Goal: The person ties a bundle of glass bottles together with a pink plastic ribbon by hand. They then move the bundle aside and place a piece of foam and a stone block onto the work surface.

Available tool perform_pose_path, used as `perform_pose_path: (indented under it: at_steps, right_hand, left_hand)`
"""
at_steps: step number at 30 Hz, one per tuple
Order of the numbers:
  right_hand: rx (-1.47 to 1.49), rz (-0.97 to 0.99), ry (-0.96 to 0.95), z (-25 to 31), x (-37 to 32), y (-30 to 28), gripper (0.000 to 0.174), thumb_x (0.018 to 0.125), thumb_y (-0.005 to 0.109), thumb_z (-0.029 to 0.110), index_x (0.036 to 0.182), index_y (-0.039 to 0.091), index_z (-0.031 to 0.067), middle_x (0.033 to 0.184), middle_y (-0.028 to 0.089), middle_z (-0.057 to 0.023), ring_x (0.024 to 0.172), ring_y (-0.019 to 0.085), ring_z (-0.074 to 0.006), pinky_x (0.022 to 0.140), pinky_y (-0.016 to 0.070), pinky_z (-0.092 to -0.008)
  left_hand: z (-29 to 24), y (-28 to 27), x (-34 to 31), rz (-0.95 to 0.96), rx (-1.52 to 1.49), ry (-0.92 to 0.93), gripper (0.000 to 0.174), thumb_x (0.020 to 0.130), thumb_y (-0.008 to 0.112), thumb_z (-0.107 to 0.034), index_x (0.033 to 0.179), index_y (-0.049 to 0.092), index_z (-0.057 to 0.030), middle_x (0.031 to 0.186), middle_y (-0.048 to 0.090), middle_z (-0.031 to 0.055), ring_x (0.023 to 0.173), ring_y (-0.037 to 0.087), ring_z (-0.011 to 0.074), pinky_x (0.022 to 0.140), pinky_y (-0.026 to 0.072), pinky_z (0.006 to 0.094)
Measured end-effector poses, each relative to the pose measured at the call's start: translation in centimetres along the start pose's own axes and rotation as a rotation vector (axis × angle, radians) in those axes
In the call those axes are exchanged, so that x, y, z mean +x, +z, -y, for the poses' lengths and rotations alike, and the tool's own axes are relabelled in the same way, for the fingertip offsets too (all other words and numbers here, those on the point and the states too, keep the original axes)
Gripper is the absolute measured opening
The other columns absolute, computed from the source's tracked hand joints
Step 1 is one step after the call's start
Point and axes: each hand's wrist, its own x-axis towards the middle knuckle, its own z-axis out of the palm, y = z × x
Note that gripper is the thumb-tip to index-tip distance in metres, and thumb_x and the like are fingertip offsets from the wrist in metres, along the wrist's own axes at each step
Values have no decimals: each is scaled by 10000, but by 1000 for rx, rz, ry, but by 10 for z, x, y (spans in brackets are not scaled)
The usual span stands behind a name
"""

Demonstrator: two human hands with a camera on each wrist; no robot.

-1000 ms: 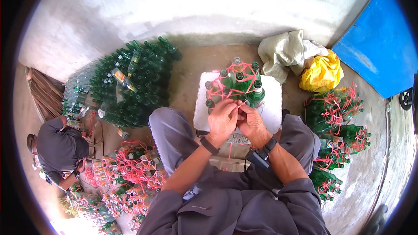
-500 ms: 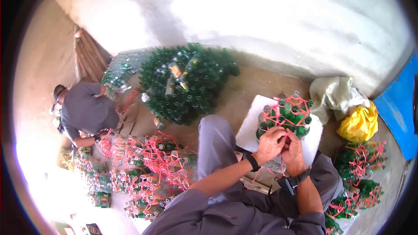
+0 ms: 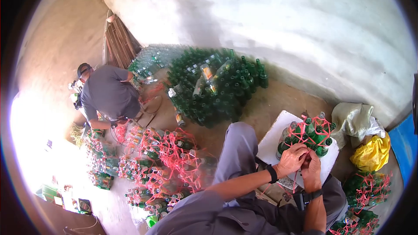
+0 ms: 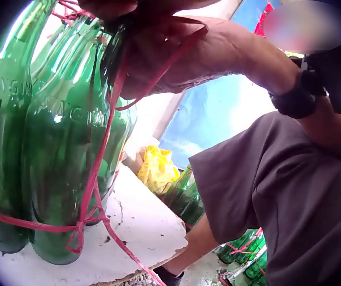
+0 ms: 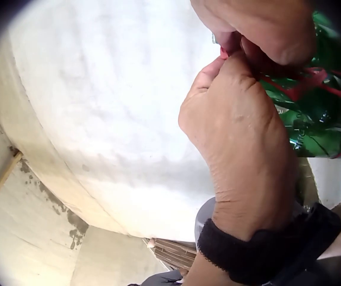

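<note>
In the head view a cluster of green glass bottles (image 3: 321, 150), laced around the necks with pink plastic twine (image 3: 301, 135), stands on a white board (image 3: 271, 147) before the seated person. At its near side the left hand (image 3: 291, 160) and right hand (image 3: 311, 166) meet, fingertips together. Both pinch the twine; a red bit (image 5: 224, 53) of it shows between the fingertips in the right wrist view. The left wrist view shows a strand (image 4: 106, 143) hanging from the hands to a knotted loop (image 4: 75, 237) low around the bottles. The bent fingers partly hide the twine there.
Many loose green bottles (image 3: 209, 100) stand by the wall. Twine-tied bundles (image 3: 165, 161) sit to the left, more bundles (image 3: 368, 189) to the right. A yellow sack (image 3: 371, 153) and pale sack (image 3: 352, 119) lie beyond the board. Another person (image 3: 111, 91) bends over at far left.
The head view has swung left, so the board and hands appear farther right and lower. Both hands stay together at the twine beside the bottles.
</note>
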Motion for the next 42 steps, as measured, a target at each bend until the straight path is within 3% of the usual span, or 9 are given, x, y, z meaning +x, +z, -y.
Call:
perform_pose_path:
  at_steps: [1, 2, 4, 7, 22, 42]
  right_hand:
    - [-42, -29, 9, 1, 1, 0, 55, 935, 677, 135, 946, 676, 81, 763, 613, 28, 620, 559, -83, 530, 454, -231]
    - [-43, -24, 11, 1, 0, 0, 55, 935, 677, 135, 946, 676, 81, 763, 613, 28, 620, 559, -83, 530, 454, -231]
    - [-102, -55, 14, 4, -5, 1, 77, 946, 677, 163, 893, 649, 114, 694, 545, 61, 533, 470, -52, 419, 327, -208]
    - [-135, -67, 58, 7, -10, 2, 122, 956, 677, 201, 861, 624, 144, 667, 522, 75, 505, 448, -39, 383, 279, -198]
    - [-215, -102, 92, 13, -12, 1, 185, 953, 671, 261, 820, 586, 166, 658, 478, 87, 465, 367, -11, 380, 212, -185]
    - [-259, -102, 62, 14, -14, -4, 193, 922, 707, 256, 828, 599, 127, 666, 509, 55, 465, 378, -29, 386, 240, -194]
  left_hand:
    - [1, -1, 1, -5, 5, 33, 198, 813, 701, -6, 1007, 664, -21, 1078, 664, 126, 958, 671, 333, 797, 574, 411]
    - [2, -2, 0, -8, 8, 33, 198, 813, 701, -6, 1007, 664, -21, 1078, 664, 126, 958, 671, 333, 797, 574, 411]
    - [3, -3, 0, 19, 25, 80, 239, 778, 712, -9, 1012, 670, -21, 1069, 668, 131, 952, 671, 335, 787, 578, 416]
    - [5, -5, 1, 39, 17, 104, 268, 747, 718, -16, 1012, 675, -20, 1053, 672, 139, 946, 673, 337, 777, 583, 414]
    - [-2, -14, 8, 90, 47, 114, 224, 803, 682, -22, 1026, 664, -25, 995, 689, 131, 905, 686, 322, 731, 586, 408]
    - [-7, -15, 12, 64, 48, 104, 169, 899, 637, -57, 1066, 629, -39, 906, 674, 131, 815, 679, 336, 670, 556, 423]
